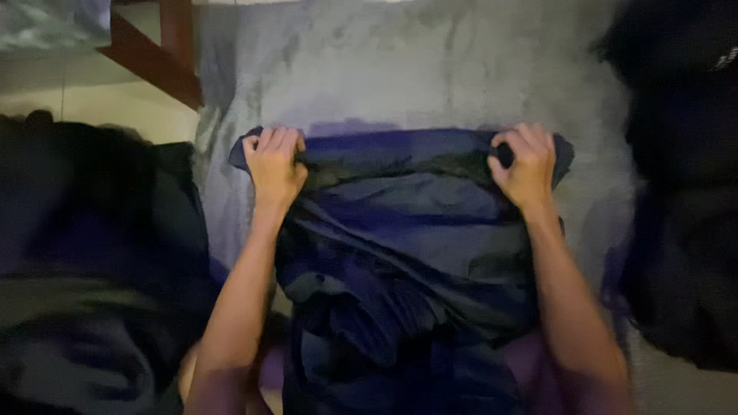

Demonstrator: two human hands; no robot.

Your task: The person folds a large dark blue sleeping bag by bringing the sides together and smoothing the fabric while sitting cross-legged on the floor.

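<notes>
Navy garment lies rumpled on a grey blanket. Left hand at ten o'clock and right hand at two o'clock each clench its top edge in a fist

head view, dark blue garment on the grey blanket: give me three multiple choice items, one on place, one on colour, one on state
1. Where does the left hand grip the dark blue garment?
A. top left corner
B. bottom hem
C. middle

2. What colour is the blanket under it?
A. red
B. grey
C. yellow

3. How is the right hand?
A. flat and open
B. off the cloth
C. closed on the top right corner

Answers: 1 A, its fist sits at that corner; 2 B, grey plush shows above the garment; 3 C, its fingers curl over the edge.
</notes>
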